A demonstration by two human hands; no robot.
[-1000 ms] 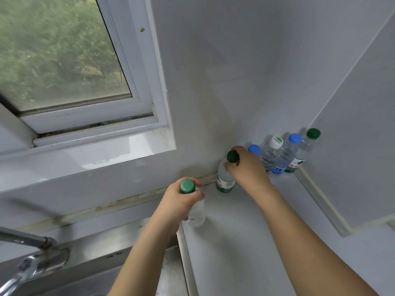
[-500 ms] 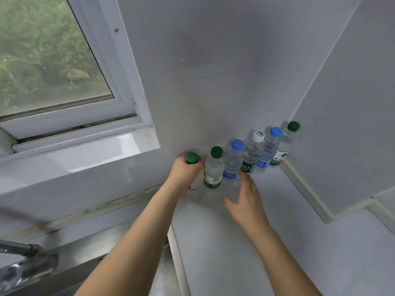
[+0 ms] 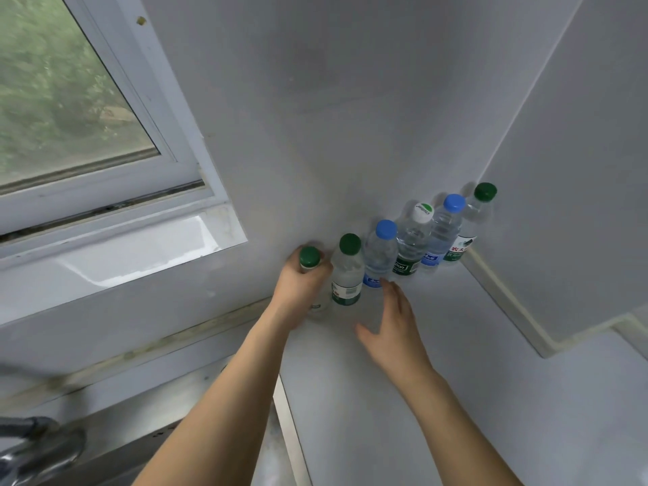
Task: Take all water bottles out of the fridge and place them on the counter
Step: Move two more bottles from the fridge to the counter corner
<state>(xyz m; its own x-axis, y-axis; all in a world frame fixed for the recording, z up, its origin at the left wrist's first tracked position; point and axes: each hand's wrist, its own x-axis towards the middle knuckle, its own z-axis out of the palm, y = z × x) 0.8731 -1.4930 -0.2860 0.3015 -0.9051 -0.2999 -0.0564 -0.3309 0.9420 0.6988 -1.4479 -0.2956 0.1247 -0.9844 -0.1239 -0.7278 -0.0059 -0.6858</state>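
Head view: the pale surface [image 3: 456,398] carries a row of six water bottles [image 3: 408,247] along the wall — fridge out of sight, so any remainder is unknown. Left hand [image 3: 301,285] grips the green-capped end bottle [image 3: 310,257]; right hand [image 3: 396,327] hovers released.

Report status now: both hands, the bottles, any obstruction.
Left hand gripping the end green-capped bottle. Right hand open, empty. Six bottles lined on the counter. No obstruction.

Left hand [image 3: 299,285] hides most of leftmost bottle [image 3: 310,257]; faucet [image 3: 33,447] blurred, cropped.
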